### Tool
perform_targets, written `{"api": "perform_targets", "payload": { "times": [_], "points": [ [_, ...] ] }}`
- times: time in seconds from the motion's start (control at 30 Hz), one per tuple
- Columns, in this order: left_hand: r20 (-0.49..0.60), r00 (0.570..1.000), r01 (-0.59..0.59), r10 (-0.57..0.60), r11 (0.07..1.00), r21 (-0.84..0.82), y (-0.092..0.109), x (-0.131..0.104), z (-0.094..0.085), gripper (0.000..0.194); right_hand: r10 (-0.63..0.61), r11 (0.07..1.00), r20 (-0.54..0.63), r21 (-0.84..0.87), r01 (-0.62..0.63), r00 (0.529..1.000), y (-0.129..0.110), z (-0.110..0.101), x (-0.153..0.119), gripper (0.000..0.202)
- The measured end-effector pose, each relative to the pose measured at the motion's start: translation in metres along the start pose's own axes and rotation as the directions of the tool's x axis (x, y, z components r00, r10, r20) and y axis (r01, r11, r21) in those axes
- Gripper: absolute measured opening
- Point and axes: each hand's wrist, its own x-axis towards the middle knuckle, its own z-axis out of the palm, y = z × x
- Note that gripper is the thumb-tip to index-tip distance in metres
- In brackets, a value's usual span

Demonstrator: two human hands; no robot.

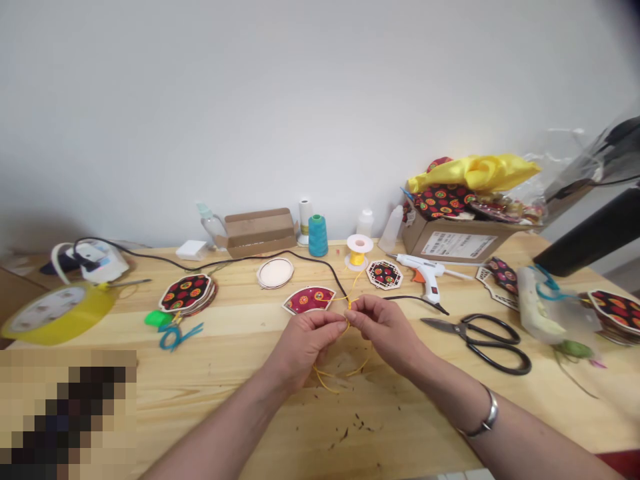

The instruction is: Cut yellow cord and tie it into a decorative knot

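Observation:
Over the middle of the wooden table, my left hand [311,339] pinches a thin yellow cord [326,387] between thumb and fingers. Right beside it, fingertips nearly touching, my right hand [384,328] pinches the same cord close to a small knot or loop. Loose loops of cord hang below both hands, and a strand runs up toward the yellow cord spool [358,253]. Just behind my left hand lies a red patterned fan-shaped piece [309,300]. An octagonal patterned piece [385,275] rests behind my right hand.
At right are black scissors [493,341], a white glue gun [423,270] and a cardboard box [453,241] of fabric. A teal thread cone [318,236] stands at the back. Patterned pieces [187,293], small blue-handled scissors [175,337] and yellow tape [60,312] lie left.

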Motion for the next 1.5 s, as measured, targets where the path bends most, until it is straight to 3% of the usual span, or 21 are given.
{"api": "perform_targets", "payload": {
  "times": [0.63, 0.87, 1.07, 1.5],
  "points": [
    [-0.002, 1.0, -0.022, 0.022, 0.997, 0.075, 0.0, -0.003, 0.0, 0.022, -0.002, 1.0, 0.018, -0.026, 0.002, 1.0, -0.004, -0.003, 0.0, 0.019],
    [-0.013, 0.999, -0.038, 0.039, 0.997, 0.071, 0.0, -0.001, -0.002, 0.023, 0.048, 0.999, 0.148, -0.004, -0.048, 0.988, -0.009, -0.01, 0.003, 0.022],
    [-0.03, 0.999, -0.038, 0.041, 0.995, 0.097, 0.003, -0.002, -0.001, 0.023, 0.052, 0.998, 0.132, 0.016, -0.055, 0.99, -0.005, -0.009, 0.005, 0.013],
    [-0.04, 0.994, -0.091, 0.103, 0.968, 0.233, 0.004, -0.003, -0.002, 0.016, -0.085, 0.969, 0.122, -0.221, 0.111, 0.989, -0.005, -0.01, 0.005, 0.014]
  ]
}}
